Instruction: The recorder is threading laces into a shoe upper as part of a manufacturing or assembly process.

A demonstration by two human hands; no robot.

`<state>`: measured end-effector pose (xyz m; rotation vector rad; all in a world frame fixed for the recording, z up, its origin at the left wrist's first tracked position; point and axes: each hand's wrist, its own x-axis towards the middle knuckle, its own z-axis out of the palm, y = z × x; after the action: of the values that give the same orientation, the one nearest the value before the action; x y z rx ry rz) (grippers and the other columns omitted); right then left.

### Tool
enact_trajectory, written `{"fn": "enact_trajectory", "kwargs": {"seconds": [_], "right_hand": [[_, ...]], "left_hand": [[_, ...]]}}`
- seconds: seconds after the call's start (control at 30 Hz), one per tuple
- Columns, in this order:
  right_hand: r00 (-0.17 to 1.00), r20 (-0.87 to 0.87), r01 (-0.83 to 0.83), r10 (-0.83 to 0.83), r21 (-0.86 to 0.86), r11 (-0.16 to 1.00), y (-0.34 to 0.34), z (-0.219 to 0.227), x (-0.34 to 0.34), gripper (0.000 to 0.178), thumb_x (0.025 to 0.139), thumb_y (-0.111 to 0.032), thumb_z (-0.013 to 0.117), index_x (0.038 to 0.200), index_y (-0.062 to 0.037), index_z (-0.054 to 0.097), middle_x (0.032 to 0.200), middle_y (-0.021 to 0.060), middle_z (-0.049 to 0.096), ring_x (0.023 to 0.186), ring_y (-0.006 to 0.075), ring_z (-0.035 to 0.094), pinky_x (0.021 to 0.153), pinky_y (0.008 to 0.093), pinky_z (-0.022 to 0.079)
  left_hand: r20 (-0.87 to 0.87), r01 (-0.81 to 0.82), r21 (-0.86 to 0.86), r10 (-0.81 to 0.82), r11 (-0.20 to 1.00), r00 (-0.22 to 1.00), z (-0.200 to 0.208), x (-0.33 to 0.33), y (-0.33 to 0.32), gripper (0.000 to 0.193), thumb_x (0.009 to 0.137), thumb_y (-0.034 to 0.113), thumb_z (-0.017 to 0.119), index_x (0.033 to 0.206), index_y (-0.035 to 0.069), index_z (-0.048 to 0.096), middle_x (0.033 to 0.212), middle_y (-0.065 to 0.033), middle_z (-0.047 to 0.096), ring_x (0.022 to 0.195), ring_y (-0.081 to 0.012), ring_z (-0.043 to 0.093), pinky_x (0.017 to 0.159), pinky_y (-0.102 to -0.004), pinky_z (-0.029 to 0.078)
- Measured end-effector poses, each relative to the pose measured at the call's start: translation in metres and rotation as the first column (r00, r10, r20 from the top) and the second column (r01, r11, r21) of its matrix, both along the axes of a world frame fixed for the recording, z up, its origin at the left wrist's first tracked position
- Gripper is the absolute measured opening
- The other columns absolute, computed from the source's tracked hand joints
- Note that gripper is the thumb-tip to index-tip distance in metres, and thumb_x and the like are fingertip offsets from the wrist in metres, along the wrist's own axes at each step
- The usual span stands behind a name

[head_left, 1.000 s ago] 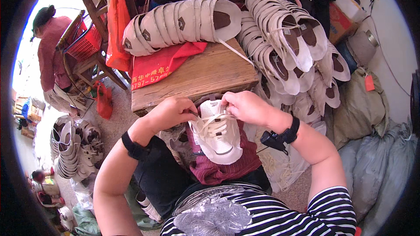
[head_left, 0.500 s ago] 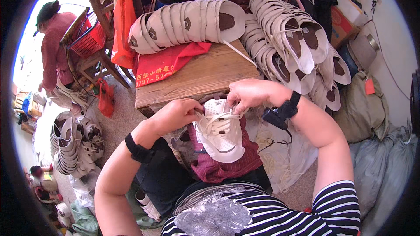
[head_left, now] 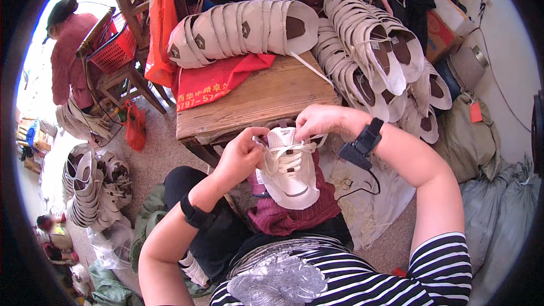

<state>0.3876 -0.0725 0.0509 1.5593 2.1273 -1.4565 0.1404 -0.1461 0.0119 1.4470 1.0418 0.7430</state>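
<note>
Curling inward, the left hand (head_left: 245,156) and right hand (head_left: 317,122) pinch the white shoe (head_left: 292,184) beside its tongue.

- Laced white shoe upper (head_left: 294,186) has a grey toe arc.
- Bunched burgundy cloth (head_left: 286,218) bears pale pinstripes.
- Short-sleeved shirt (head_left: 439,275) is striped black and white.
- Flat red fabric (head_left: 232,76) carries yellow print.

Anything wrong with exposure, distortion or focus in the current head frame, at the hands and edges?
Head view, left edge: washed out to white beside the co-worker; head view, rim: black corners, with the grey sacks bowed at right; head view, centre: left hand, right hand and white shoe brightly lit, reasonably sharp.
</note>
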Motion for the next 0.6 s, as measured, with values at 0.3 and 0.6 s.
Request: {"fn": "enact_trajectory", "kwargs": {"seconds": [0.3,0.6], "right_hand": [[0.707,-0.580,0.385,-0.404,-0.164,0.908,-0.021,0.005,-0.037,0.016,0.084,-0.020,0.068,0.083,-0.0046,0.070,0.078,0.0016,0.066,0.070,0.0080,0.057,0.064,0.0245,0.046],[0.949,-0.300,0.115,0.098,0.618,0.778,-0.025,-0.018,-0.051,0.014,0.079,-0.017,0.063,0.085,-0.0063,0.069,0.088,0.0138,0.060,0.090,0.0332,0.060,0.079,0.0434,0.048]], "left_hand": [[0.081,-0.074,-0.062,0.079,0.995,0.994,-0.019,0.006,0.003,0.031,0.091,0.003,0.053,0.121,0.002,0.055,0.068,-0.0018,0.058,0.058,-0.0080,0.052,0.051,-0.0243,0.041],[-0.076,0.125,0.260,-0.109,0.958,0.991,-0.023,-0.029,0.018,0.015,0.089,0.003,0.064,0.104,0.004,0.063,0.080,0.0011,0.061,0.070,-0.0054,0.054,0.064,-0.0241,0.048]]}}
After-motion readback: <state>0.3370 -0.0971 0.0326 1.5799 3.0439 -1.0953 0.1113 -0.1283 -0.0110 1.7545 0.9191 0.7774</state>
